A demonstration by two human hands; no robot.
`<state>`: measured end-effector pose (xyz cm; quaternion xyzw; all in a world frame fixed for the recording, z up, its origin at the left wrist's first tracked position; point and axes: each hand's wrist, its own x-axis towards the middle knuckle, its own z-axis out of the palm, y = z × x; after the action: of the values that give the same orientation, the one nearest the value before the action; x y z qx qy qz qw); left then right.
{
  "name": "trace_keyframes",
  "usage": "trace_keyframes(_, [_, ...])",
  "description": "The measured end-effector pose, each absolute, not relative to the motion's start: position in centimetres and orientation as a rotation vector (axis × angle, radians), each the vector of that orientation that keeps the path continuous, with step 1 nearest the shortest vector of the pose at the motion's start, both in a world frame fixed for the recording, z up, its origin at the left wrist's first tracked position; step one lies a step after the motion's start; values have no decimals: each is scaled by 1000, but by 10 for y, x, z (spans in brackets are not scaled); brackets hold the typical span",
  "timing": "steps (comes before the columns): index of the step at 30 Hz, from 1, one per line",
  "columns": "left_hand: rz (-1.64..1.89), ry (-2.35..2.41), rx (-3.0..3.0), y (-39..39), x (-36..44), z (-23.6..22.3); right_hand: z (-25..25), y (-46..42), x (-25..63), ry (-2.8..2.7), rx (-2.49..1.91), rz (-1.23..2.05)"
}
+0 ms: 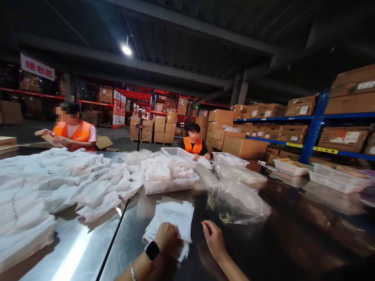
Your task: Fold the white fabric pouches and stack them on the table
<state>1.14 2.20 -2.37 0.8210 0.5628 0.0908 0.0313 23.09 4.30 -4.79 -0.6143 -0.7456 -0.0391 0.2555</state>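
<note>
My left hand [168, 237], below a dark-faced watch [152, 251], rests knuckles-up with bent fingers on a loose stack of white packets [177, 214]; its fingertips are hidden, so I cannot tell whether it grips any of them. My right hand [216, 240], loosely curled with nothing seen in it, is over the dark worktop [249, 253] just beside the stack, apart from it.

The packets lie in front of me, slightly fanned, blurred lettering on the top one. They look thin, light and soft, likelier to crease than to break; I judge that the layers would slide over one another under a careless push. The surest hold seems to be at both side edges, thumbs above and fingers beneath, or a pinch at one corner for a single packet.

Beyond the stack stands a white basket [171, 186] filled with similar packets, with a crumpled clear plastic bag [240, 203] to its right and a broad heap of white packets [67, 181] to its left. Across the worktop sits a co-worker in an orange vest [198, 146].
</note>
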Motion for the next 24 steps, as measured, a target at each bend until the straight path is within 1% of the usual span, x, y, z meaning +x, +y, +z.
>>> trace_keyframes(4, [157,1802,2525,17,19,-28,-39,71,261,-1876,-1870,-366])
trace_keyframes(7, [146,1811,2526,16,17,-25,-36,86,282,-1715,-2088,-454])
trace_keyframes(15, [141,1836,2567,17,9,-14,-37,77,293,-1799,-2232,-471])
trace_keyframes(24, [144,1886,2575,14,13,-25,-32,33,302,-1882,-2273,-426])
